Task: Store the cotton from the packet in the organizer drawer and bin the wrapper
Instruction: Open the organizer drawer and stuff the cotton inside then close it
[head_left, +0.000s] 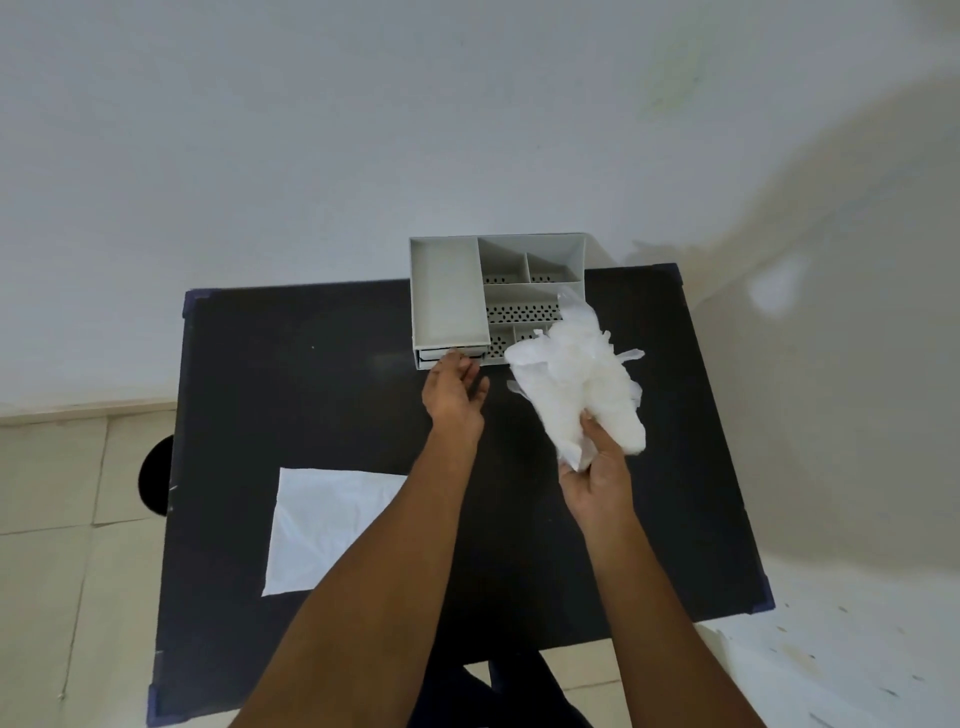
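One cotton wad (582, 384), part-wrapped in clear plastic, is clamped in the right hand (597, 478) above the black table (311, 364). The drawer (441, 355) of the one grey organizer (447, 296) is touched by the left hand's (452, 389) loosely spread fingertips. One white sheet (322, 530) is seen nearby.

Grey organizer (449, 296) with dotted perforations, white cotton (582, 384), black table (311, 395).

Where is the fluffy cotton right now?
In the head view, the cotton is held up in the right hand, right of centre, just in front of the grey organizer.
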